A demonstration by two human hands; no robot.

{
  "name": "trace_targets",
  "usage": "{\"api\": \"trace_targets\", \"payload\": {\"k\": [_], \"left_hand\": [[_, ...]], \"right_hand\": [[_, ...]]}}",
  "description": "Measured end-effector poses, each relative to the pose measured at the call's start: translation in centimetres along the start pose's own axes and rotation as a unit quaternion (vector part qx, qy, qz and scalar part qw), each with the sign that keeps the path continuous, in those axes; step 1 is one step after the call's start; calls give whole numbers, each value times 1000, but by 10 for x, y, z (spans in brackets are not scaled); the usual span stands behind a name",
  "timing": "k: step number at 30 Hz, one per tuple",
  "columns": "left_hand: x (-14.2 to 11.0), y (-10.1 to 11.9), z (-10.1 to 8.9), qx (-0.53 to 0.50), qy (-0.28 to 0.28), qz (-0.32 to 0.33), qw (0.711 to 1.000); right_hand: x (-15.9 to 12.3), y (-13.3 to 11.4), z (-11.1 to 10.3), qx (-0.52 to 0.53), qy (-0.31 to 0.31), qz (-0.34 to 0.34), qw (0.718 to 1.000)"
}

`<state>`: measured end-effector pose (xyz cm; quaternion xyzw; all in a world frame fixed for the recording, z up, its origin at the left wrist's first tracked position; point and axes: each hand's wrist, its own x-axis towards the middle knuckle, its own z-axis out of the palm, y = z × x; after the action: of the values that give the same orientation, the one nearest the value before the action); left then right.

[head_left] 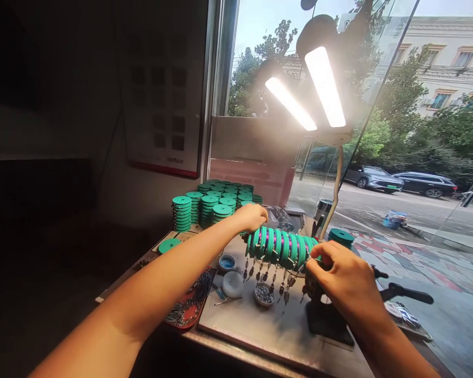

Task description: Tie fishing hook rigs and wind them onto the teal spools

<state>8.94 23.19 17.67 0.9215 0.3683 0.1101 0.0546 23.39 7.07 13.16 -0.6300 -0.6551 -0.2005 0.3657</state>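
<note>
A row of green discs or spools (286, 247) lies sideways across a stand, with purple showing between them and beaded strands (274, 278) hanging below. At the left end of the row, my left hand (252, 216) is closed with curled fingers; whatever is in it is hidden. My right hand (342, 270) pinches thumb and forefinger together at the right end, close to the last disc. What that pinch holds is too small to tell. A dark stand (325, 315) is partly covered by my right wrist. Below the row sits a small bowl of silvery beads (264, 295).
Stacks of green spools (209, 207) stand at the back left. A red tray (191, 315) holds chains. Near it are a blue-filled dish (227, 262) and a round white dish (232, 284). A lit two-headed lamp (338, 173) rises behind the row, before the window. A black handle (408, 293) juts out right.
</note>
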Motion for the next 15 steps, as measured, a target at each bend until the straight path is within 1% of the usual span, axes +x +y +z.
{"api": "trace_targets", "payload": {"k": [2,4,6,8,11,15], "left_hand": [[0,0,0,-1,-1,1,1000],[1,0,1,-1,-3,0,1000],[1,0,1,-1,-5,-1,1000],[2,0,1,2,-6,-1,1000],[2,-1,2,7,-7,-1,1000],[2,-2,3,7,-13,-1,1000]], "right_hand": [[0,2,-3,-30,-5,-23,999],[-2,3,-5,-55,11,-69,996],[-7,3,-4,-62,25,-113,991],[-11,1,0,-67,22,-143,987],[-16,-3,9,-89,21,-158,983],[-19,-7,18,-105,65,-148,981]]}}
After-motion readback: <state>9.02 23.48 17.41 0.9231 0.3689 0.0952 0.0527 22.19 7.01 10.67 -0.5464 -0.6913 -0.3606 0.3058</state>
